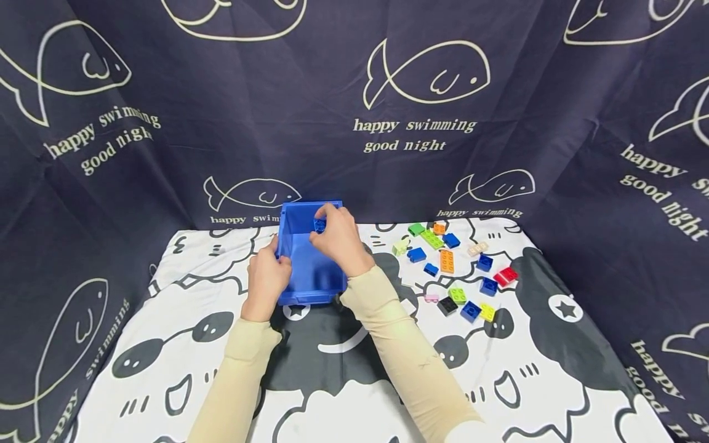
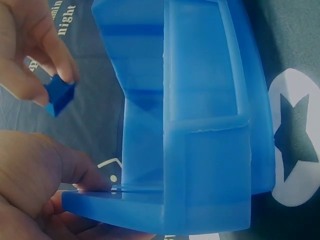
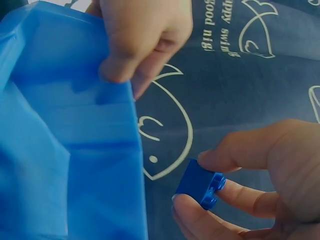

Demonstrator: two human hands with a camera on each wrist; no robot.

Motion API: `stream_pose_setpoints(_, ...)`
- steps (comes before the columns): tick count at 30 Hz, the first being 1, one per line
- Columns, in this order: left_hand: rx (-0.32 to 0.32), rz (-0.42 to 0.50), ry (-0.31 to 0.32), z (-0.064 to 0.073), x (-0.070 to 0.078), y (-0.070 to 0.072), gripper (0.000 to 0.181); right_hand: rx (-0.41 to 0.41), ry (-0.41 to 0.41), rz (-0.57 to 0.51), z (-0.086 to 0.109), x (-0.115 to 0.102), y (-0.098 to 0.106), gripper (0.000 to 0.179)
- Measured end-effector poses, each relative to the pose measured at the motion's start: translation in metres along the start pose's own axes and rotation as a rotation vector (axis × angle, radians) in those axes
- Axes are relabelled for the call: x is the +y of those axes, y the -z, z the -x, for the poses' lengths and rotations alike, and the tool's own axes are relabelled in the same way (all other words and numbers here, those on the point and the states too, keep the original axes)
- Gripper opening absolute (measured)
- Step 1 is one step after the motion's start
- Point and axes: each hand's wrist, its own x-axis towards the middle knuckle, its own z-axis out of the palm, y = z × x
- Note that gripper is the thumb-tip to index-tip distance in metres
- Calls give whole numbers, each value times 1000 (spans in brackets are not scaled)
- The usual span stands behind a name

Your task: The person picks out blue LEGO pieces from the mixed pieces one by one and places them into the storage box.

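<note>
A blue plastic bin stands at the back of the table, its open side facing up and toward me. My left hand grips the bin's left wall, thumb on the inner side, as the left wrist view also shows. Over the bin's right part, my right hand pinches a small blue building brick between thumb and fingers. Two studs of that brick show in the right wrist view. No other bricks are visible inside the bin, though the right hand hides part of it.
To the right lie several loose bricks, among them an orange brick, a red brick, a black brick and a yellow brick. A dark curtain with fish prints hangs behind the patterned tablecloth.
</note>
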Motion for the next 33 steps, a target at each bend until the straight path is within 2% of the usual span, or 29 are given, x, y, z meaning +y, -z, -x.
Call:
stream_pose_setpoints(15, 1, -1, -13, -1, -1, 1, 59, -141, -46, 83, -5, -3, -42, 35)
stream_pose_setpoints(26, 8, 3, -7, 1, 0, 3, 60, -171, -44, 147, 0, -2, -63, 21)
stream_pose_setpoints(33, -9, 0, -8, 2, 1, 3, 59, -207, -87, 193, 2, -1, -74, 25)
